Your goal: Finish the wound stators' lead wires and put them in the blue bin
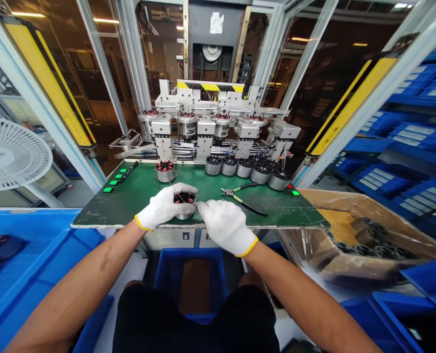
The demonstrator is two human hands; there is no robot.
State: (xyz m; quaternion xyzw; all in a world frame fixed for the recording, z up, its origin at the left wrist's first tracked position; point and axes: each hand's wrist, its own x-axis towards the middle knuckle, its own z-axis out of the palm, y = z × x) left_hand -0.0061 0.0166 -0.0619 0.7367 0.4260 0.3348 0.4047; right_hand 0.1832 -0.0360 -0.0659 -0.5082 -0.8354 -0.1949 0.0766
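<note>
My left hand [165, 206], in a white knit glove with a yellow cuff, wraps the near side of a copper-wound motor stator [184, 206] standing on the green bench top [137, 198]. Thin red wire leads rise from the stator. My right hand [227, 226], gloved the same way, reaches it from the right, fingertips at its edge; whether they pinch a lead is hidden. Beyond my left hand stands a second wound stator [165, 171]. Yellow-green handled pliers [242, 198] lie to the right of my right hand.
Several dark-topped metal stators [260, 174] stand in a row along the bench's back edge, before a white multi-station machine [218, 130]. A plastic-lined cardboard box [353, 245] of dark parts sits right, a blue bin [190, 284] below, and a white fan [10, 152] left.
</note>
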